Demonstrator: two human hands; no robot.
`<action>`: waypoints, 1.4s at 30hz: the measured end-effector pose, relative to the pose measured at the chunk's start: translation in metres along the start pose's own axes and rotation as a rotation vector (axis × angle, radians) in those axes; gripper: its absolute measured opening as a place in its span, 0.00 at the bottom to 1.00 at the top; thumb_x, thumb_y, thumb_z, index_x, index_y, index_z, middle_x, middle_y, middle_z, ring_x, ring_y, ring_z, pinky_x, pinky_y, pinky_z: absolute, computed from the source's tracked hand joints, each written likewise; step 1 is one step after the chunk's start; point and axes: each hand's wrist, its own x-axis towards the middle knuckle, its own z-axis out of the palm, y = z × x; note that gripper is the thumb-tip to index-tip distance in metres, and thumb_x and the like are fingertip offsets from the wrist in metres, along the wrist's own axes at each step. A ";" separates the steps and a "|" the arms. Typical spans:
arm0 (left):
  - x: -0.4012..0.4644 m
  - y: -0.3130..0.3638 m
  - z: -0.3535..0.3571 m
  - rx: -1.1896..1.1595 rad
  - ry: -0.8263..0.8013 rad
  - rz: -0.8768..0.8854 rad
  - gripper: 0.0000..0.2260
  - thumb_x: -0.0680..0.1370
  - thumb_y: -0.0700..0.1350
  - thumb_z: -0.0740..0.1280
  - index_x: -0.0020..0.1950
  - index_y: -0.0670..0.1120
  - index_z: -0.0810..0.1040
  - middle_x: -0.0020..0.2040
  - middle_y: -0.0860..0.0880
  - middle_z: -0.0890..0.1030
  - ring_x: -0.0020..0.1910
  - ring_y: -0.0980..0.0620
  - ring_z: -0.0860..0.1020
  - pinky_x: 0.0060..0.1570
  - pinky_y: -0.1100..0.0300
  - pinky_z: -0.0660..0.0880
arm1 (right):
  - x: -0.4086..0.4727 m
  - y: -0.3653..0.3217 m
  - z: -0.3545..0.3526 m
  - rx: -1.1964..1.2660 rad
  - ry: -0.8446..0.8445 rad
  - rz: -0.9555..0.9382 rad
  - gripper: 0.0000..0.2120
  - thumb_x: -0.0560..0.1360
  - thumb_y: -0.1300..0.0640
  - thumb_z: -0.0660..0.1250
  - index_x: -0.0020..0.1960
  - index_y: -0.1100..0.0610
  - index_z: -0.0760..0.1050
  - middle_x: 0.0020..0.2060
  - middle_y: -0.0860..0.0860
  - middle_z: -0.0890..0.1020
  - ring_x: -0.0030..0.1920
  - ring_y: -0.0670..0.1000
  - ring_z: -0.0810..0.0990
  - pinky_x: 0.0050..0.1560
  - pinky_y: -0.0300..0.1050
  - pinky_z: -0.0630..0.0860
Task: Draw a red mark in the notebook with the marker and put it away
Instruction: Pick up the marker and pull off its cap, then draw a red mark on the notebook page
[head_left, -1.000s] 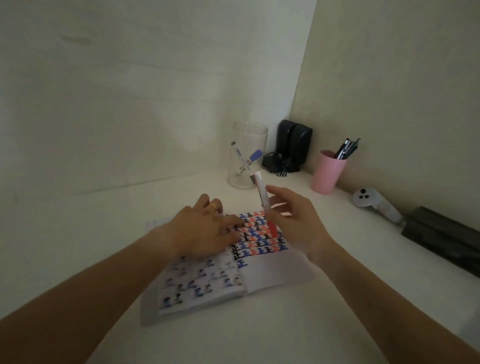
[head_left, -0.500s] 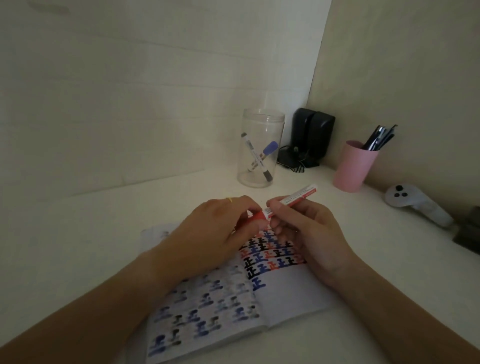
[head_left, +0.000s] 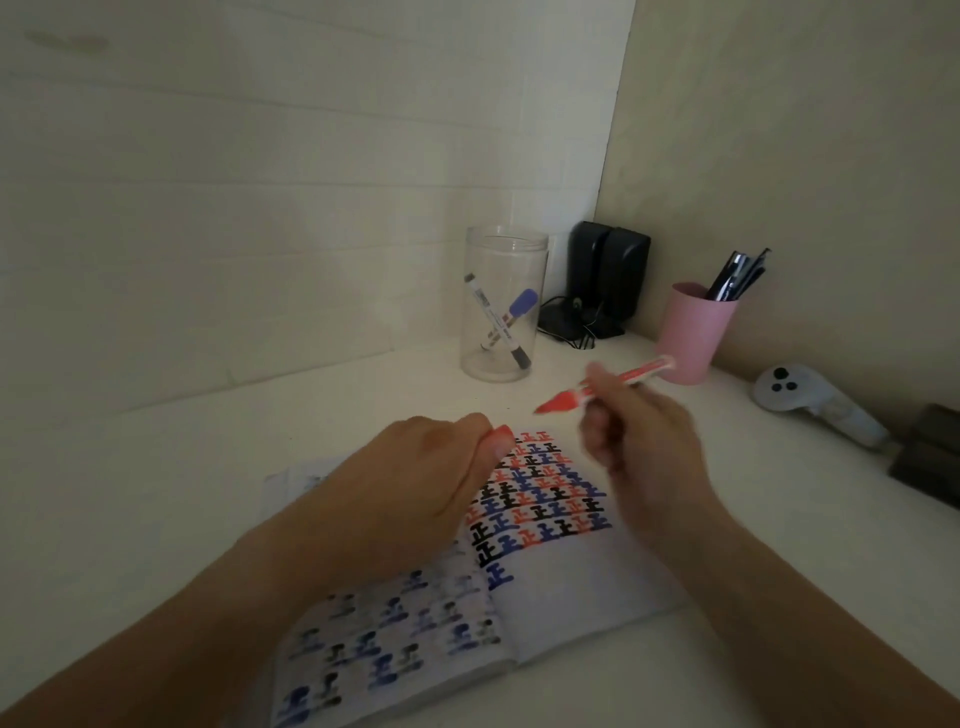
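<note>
The left hand (head_left: 410, 488) is pinching one red cap (head_left: 500, 437) over the open notebook (head_left: 550, 571), which is lying on the white surface (head_left: 156, 467). One clear jar (head_left: 503, 304) is holding two markers. The right hand (head_left: 641, 447) is gripping one red marker (head_left: 602, 389), uncapped, above the page. One pink cup (head_left: 693, 332) is standing rightward, holding several pens.

Clear glossy plastic jar (head_left: 505, 306), matt pink cup (head_left: 693, 332), paper notebook (head_left: 561, 587), smooth white desk (head_left: 208, 467).

White desk (head_left: 779, 649) with notebook (head_left: 566, 587), jar (head_left: 501, 332)
</note>
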 end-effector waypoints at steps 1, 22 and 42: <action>-0.003 -0.002 -0.004 0.005 0.018 -0.006 0.15 0.82 0.55 0.43 0.49 0.52 0.67 0.39 0.53 0.72 0.34 0.53 0.73 0.39 0.62 0.69 | 0.004 -0.003 -0.009 -0.012 0.070 -0.014 0.13 0.79 0.56 0.68 0.36 0.58 0.80 0.25 0.50 0.76 0.27 0.48 0.69 0.26 0.38 0.67; -0.009 -0.050 0.021 -0.172 -0.181 0.030 0.16 0.77 0.63 0.66 0.60 0.57 0.81 0.60 0.57 0.80 0.59 0.59 0.75 0.59 0.52 0.75 | -0.045 -0.011 -0.013 -0.266 -0.337 0.171 0.06 0.66 0.65 0.74 0.42 0.63 0.83 0.30 0.57 0.80 0.29 0.51 0.77 0.26 0.38 0.72; -0.002 -0.048 0.010 -0.122 -0.165 0.080 0.16 0.76 0.65 0.66 0.57 0.58 0.82 0.58 0.60 0.81 0.56 0.60 0.76 0.56 0.51 0.77 | -0.063 0.010 -0.017 -0.586 -0.302 -0.104 0.05 0.70 0.67 0.75 0.39 0.58 0.84 0.30 0.52 0.84 0.31 0.49 0.81 0.32 0.39 0.76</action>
